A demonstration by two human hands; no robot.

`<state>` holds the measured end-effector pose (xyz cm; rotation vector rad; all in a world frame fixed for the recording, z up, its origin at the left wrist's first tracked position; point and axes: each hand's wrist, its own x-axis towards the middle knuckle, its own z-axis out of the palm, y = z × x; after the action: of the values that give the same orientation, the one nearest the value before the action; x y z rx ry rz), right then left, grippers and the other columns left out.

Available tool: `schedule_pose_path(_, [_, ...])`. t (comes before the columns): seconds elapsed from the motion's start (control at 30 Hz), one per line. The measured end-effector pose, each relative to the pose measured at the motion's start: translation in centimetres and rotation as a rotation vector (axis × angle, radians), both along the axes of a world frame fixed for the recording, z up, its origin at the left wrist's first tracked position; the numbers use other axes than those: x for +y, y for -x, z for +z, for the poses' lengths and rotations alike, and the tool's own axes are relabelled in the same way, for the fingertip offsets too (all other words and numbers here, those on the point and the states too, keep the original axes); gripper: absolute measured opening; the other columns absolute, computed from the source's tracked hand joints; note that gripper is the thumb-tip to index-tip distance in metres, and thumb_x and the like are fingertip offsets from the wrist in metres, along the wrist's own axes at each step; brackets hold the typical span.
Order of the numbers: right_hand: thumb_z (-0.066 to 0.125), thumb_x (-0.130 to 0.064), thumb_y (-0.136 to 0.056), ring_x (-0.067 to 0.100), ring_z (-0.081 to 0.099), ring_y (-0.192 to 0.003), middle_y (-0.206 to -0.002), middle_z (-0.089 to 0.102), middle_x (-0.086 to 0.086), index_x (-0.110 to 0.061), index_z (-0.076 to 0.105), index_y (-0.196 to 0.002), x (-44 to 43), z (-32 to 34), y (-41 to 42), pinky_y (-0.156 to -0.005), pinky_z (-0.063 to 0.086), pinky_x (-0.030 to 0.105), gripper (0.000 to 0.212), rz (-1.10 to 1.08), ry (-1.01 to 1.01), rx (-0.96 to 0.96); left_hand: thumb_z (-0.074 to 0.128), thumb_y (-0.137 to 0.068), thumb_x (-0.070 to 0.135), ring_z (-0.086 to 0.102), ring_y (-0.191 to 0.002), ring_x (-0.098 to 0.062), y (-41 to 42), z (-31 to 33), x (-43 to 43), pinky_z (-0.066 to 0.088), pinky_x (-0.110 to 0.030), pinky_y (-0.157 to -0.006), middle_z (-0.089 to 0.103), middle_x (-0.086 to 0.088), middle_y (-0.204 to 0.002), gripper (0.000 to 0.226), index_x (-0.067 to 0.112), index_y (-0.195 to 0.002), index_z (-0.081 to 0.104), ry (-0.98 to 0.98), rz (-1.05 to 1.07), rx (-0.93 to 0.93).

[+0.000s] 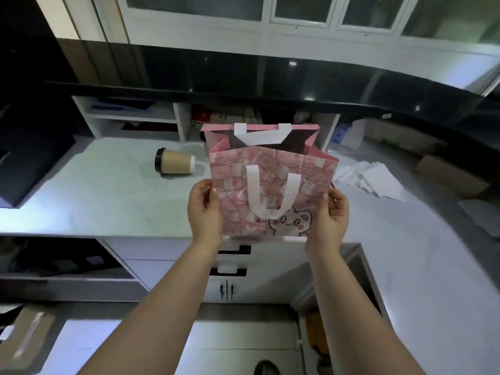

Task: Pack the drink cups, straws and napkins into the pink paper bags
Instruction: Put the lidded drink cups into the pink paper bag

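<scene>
Left hand (204, 209), right hand (331, 215): pinching pink paper bag (270, 185) by side edges, mouth open, above counter (108, 190). Spread gussets square, stand upright near paper cup (175, 165) at ten o'clock.

Bag (270, 185) upright at the counter's (108, 190) near edge, left hand (204, 209) at its eight o'clock, right hand (328, 215) at four — cup (176, 161) on its side at ten, napkins (370, 180) at three.

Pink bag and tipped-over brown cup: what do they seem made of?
The pink bag looks like matte printed paper: its side folds crease sharply. Its white handles may be flat paper or fabric tape. The brown cup looks like matte kraft paper; its black lid is probably plastic.
</scene>
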<state>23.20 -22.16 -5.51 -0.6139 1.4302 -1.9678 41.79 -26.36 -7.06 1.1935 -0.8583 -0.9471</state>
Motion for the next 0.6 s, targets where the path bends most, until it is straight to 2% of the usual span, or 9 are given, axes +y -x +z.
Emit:
schedule_pose_path(0.07, [0.055,-0.013,-0.098,0.018,0.063,-0.097,-0.105,0.067,0.001,-0.025,0.061,-0.096,-3.0,-0.1,0.9,-0.09,0.054,0.04,0.014,0.011,0.02,-0.014,0.052,-0.098,0.007,0.063,-0.099,-0.01,0.9,0.1,-2.7,0.051,-0.031,-0.093,0.066,0.006,-0.106,0.027,0.033,-0.1,0.058,0.012,0.02,0.006])
schedule_pose_path(0.13, [0.053,-0.011,-0.098,0.011,0.064,-0.09,-0.098,0.067,-0.004,-0.022,0.06,-0.095,-5.7,-0.5,1.8,-0.082,0.054,0.032,0.014,0.054,0.042,-0.034,0.052,-0.098,0.006,0.063,-0.104,-0.015,1.5,-0.3,-5.2,0.051,-0.036,-0.096,0.067,0.001,-0.11,0.029,0.034,-0.1,0.058,0.014,0.045,-0.011])
schedule_pose_path(0.27, [0.049,-0.003,-0.099,-0.003,0.061,-0.069,-0.089,0.062,-0.003,-0.015,0.056,-0.094,-9.6,-2.4,3.5,-0.063,0.05,0.016,0.015,0.13,-0.016,-0.046,0.052,-0.097,0.005,0.063,-0.103,-0.018,1.7,-1.9,-8.5,0.051,-0.044,-0.097,0.066,-0.001,-0.109,0.03,0.034,-0.1,0.058,-0.029,0.064,-0.087])
schedule_pose_path(0.33, [0.048,0.0,-0.098,0.0,0.059,-0.069,-0.087,0.061,-0.002,-0.014,0.057,-0.092,-10.5,-3.6,4.2,-0.063,0.047,0.017,0.018,0.171,-0.047,-0.068,0.052,-0.098,0.006,0.062,-0.098,-0.013,1.5,-2.8,-8.8,0.052,-0.041,-0.094,0.066,0.002,-0.104,0.025,0.03,-0.1,0.058,-0.054,0.046,-0.119])
schedule_pose_path(0.43, [0.045,0.003,-0.096,0.006,0.06,-0.074,-0.086,0.063,-0.002,-0.015,0.06,-0.089,-11.4,-3.8,5.2,-0.067,0.048,0.02,0.024,0.212,-0.061,-0.086,0.052,-0.1,0.012,0.062,-0.094,-0.004,1.0,-3.1,-8.5,0.051,-0.025,-0.084,0.065,0.002,-0.105,0.013,0.019,-0.109,0.059,-0.038,0.008,-0.124])
schedule_pose_path(0.5, [0.047,-0.001,-0.094,0.011,0.062,-0.082,-0.092,0.066,0.001,-0.015,0.062,-0.092,-12.3,-2.3,6.0,-0.071,0.049,0.023,0.021,0.22,-0.028,-0.048,0.049,-0.102,0.019,0.061,-0.094,-0.001,0.1,-2.3,-9.0,0.049,-0.018,-0.081,0.063,0.001,-0.105,0.016,0.013,-0.113,0.058,0.018,0.023,-0.162])
schedule_pose_path(0.6, [0.055,-0.013,-0.093,0.021,0.064,-0.095,-0.109,0.07,0.005,-0.028,0.068,-0.09,-14.2,2.2,6.6,-0.07,0.048,0.028,0.02,0.251,0.005,0.134,0.046,-0.1,0.025,0.062,-0.102,-0.018,-1.9,0.5,-10.9,0.05,-0.033,-0.088,0.064,-0.005,-0.105,0.023,0.01,-0.108,0.061,0.159,0.043,-0.295])
